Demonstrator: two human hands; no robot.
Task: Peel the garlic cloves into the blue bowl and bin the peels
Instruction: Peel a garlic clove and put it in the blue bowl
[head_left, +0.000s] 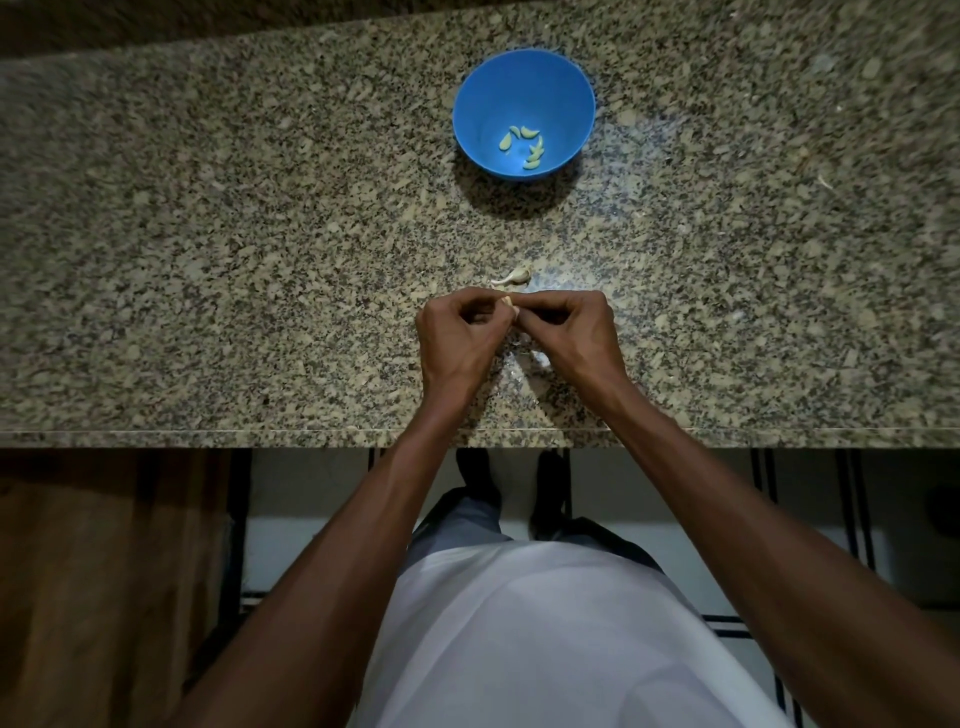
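Two hands meet just above the granite bench (208, 234), near its front edge, and both are curled tight on one garlic clove (508, 302). The left hand (460, 338) pinches it from its side with fingers bent inward, and the right hand (569, 332) pinches it from the other, thumb and fingers folded over. Neither grip is open at all; only a pale tip of the clove shows between the fingertips, so how much skin it carries cannot be told.

Just beyond the hands, an unpeeled clove (511, 278) lies on the bench, whitish with a thin tail, close to the knuckles but not touching them. A few pale scraps of peel (540, 358) lie on the stone under and between the wrists, hard to pick out against the speckle.

Well beyond, toward the far edge of the bench, stands the blue bowl (571, 88), upright, with several peeled cloves (527, 145) in its bottom, yellowish-green and scattered loosely. Nothing stands between the hands and the bowl except the single unpeeled clove.
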